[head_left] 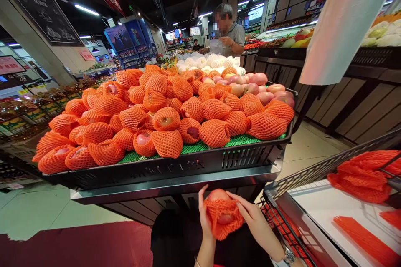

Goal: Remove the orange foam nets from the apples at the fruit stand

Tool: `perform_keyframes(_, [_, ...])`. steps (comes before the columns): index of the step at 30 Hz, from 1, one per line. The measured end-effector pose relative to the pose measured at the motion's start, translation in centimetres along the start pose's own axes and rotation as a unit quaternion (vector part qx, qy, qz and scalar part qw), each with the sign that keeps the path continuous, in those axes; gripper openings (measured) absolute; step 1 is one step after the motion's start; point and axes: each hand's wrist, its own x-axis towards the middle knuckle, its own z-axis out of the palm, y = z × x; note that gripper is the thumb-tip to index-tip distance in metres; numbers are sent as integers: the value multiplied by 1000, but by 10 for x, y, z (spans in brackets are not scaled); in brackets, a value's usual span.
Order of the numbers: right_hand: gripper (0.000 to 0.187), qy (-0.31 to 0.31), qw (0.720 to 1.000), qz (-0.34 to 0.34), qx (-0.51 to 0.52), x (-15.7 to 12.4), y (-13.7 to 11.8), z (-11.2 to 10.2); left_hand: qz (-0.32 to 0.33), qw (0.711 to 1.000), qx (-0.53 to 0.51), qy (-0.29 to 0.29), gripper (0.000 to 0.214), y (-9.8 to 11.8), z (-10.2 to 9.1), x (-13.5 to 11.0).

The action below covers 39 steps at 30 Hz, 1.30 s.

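A reddish apple (218,195) is between my two hands, low in front of the display, partly covered by an orange foam net (226,222). My left hand (205,217) is wrapped round its left side, with the index finger pointing up. On the right, my right hand (250,215) has its fingers closed on the net near the apple's upper edge; its thumb side is partly hidden. The apple's top and a patch on its front show bare. Just beyond lie piled apples in orange nets (167,142).
A black crate (188,169) holds the netted apples, with bare apples (258,79) and white-netted fruit (216,61) behind. At right are a wire basket (282,221), loose orange nets (365,175) and a plastic bag roll (338,29). A person (230,33) stands behind the display.
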Motion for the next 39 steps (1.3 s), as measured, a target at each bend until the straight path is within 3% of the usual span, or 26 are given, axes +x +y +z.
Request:
perform_keyframes(2, [58,12,999,25,31,4,5,0,-4,999,-23,-36,62,-1,0,0])
perform_keyframes(4, [65,17,998,37,55,7,10,0,4,997,29,-69,67,1,-3,3])
perform_keyframes(8, [66,-23,997,40,60,5,10,1,-42,989,88,-113,56,11,-13,13])
perform_keyframes(11, [61,-71,997,25,8,1,6,0,-69,992,57,-87,42,13,-15,16])
perform_keyframes(15, [61,-103,994,-8,-42,-2,0,-5,-51,995,54,-63,38,3,-10,14])
perform_keyframes(23, [46,-21,981,-6,-190,-3,-15,-8,-24,994,97,-47,37,-7,3,5])
perform_keyframes(29, [39,-73,972,-34,-220,-2,-20,-15,-62,991,96,-61,35,-11,0,4])
perform_keyframes(33, [54,-70,957,6,-280,-4,-13,-16,-60,990,91,-85,38,-14,0,6])
perform_keyframes(39, [33,-51,986,62,-144,15,5,-26,-103,976,81,-173,41,-7,-2,8])
